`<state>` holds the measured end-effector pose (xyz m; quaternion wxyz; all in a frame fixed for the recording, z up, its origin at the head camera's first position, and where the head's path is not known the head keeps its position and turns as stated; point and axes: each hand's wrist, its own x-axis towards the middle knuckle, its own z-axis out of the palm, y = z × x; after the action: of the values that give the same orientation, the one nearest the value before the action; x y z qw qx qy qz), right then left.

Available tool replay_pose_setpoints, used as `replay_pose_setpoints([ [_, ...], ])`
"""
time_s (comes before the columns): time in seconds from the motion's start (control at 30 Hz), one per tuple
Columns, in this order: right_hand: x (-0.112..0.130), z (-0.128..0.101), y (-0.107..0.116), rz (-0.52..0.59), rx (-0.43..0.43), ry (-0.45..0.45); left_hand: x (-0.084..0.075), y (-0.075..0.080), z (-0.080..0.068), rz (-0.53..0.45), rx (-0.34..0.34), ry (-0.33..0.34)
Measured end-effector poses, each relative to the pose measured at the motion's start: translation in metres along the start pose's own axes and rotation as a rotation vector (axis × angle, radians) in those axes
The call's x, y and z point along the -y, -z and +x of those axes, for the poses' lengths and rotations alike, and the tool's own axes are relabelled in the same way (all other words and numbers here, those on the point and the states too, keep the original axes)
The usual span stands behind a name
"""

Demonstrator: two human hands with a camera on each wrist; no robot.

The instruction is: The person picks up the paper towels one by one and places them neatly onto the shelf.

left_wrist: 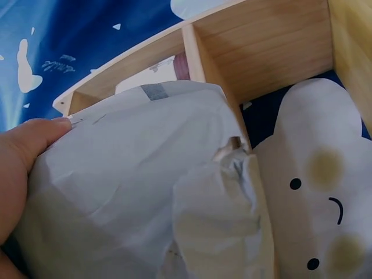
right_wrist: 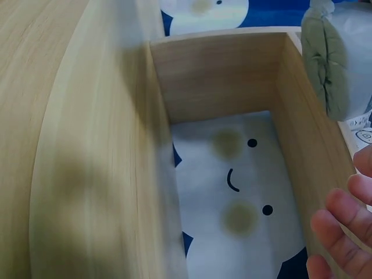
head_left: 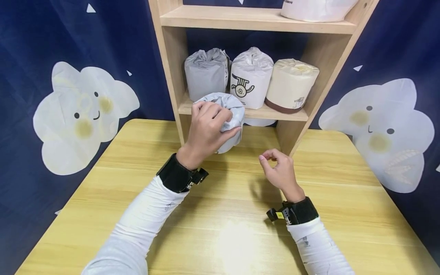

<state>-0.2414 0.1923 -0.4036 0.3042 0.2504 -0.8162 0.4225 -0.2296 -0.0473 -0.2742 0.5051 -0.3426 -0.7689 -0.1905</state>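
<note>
My left hand (head_left: 209, 128) grips a grey paper-wrapped roll (head_left: 231, 118) from above, holding it in front of the wooden shelf unit (head_left: 254, 112) just above the table. In the left wrist view the grey wrapped roll (left_wrist: 145, 186) fills the frame, with my thumb (left_wrist: 23, 151) against its side. My right hand (head_left: 278, 170) hovers over the wooden table (head_left: 220, 221) to the right, its fingers loosely curled and holding nothing; only its fingertips (right_wrist: 340, 232) show in the right wrist view.
On the shelf stand a grey roll (head_left: 205, 72), a white roll with a printed figure (head_left: 250, 76) and a beige roll (head_left: 291, 84). Another white package (head_left: 316, 9) sits on the upper shelf. Blue cloth with cloud faces (head_left: 82, 114) hangs behind.
</note>
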Motion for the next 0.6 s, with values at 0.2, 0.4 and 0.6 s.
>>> replay_pose_setpoints([
  [0.2, 0.001, 0.000, 0.000, -0.001, 0.004, -0.005, 0.000, 0.004, 0.007, 0.004, -0.017, -0.022],
  [0.4, -0.001, -0.001, 0.000, 0.007, 0.002, -0.003, 0.000, 0.007, 0.013, 0.006, -0.030, -0.052],
  [0.6, -0.002, -0.001, 0.000, 0.010, 0.000, 0.007, 0.001, 0.008, 0.019, 0.010, -0.034, -0.063],
])
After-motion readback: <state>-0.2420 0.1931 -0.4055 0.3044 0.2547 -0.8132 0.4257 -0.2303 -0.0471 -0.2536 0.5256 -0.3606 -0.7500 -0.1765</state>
